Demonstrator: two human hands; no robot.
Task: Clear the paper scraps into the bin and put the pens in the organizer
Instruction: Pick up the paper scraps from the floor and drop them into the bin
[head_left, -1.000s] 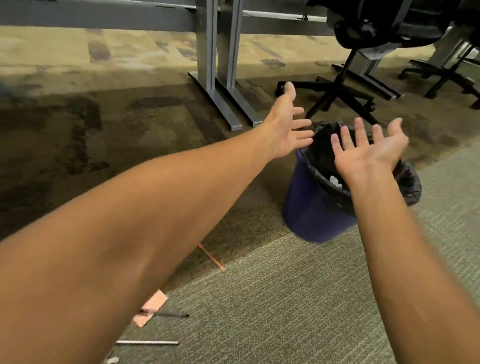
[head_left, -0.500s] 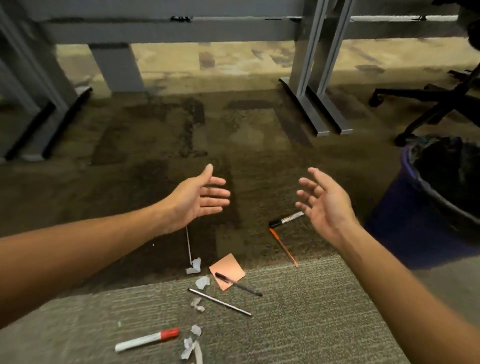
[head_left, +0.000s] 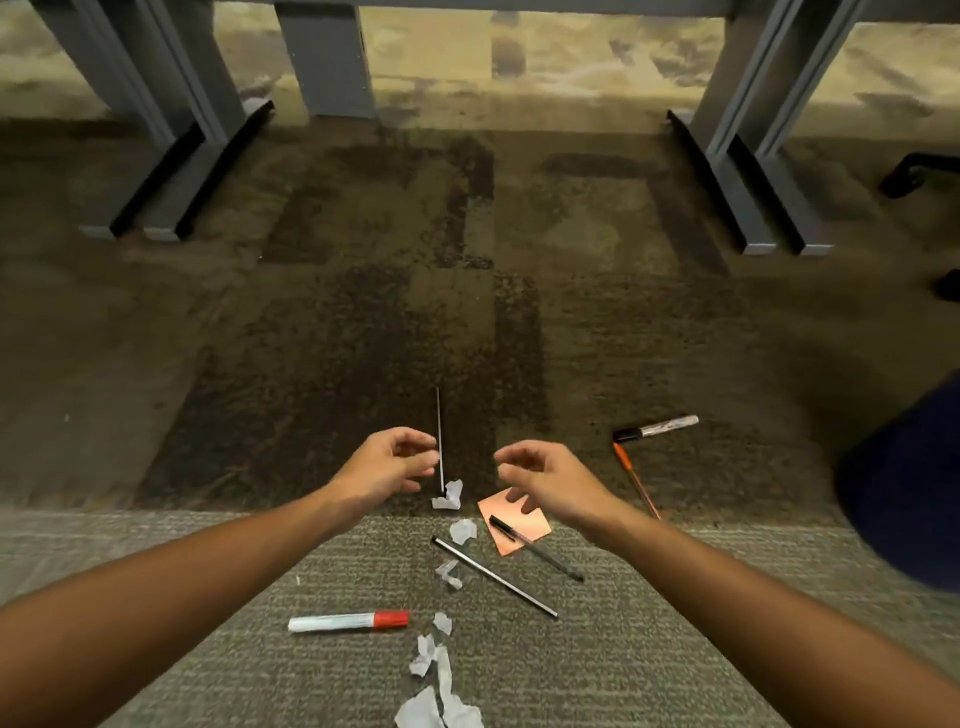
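- White paper scraps lie scattered on the floor in a loose line running toward the person, from a crumpled bit at the edge of the dark carpet down to a larger torn heap at the bottom of the view.
- A peach sticky note lies flat just right of the scraps, with a black pen resting across its near corner.
- A thin silver pen lies diagonally beside it, and another thin silver pen points away on the dark carpet, its near end touching the top scrap.
- A white marker with a red cap lies to the left of the scraps on the grey ribbed carpet.
- Off to the right, a marker with a black cap and an orange pen nearly meet at their ends.
- The left hand hovers above the floor with fingers loosely curled, holding nothing, close beside the upright-pointing silver pen.
- The right hand hovers over the sticky note, fingers likewise loosely bent and empty.
- The dark blue bin shows only partly at the right edge, well apart from the scraps.
- Grey table legs stand on the patterned brown carpet farther back, on both sides.
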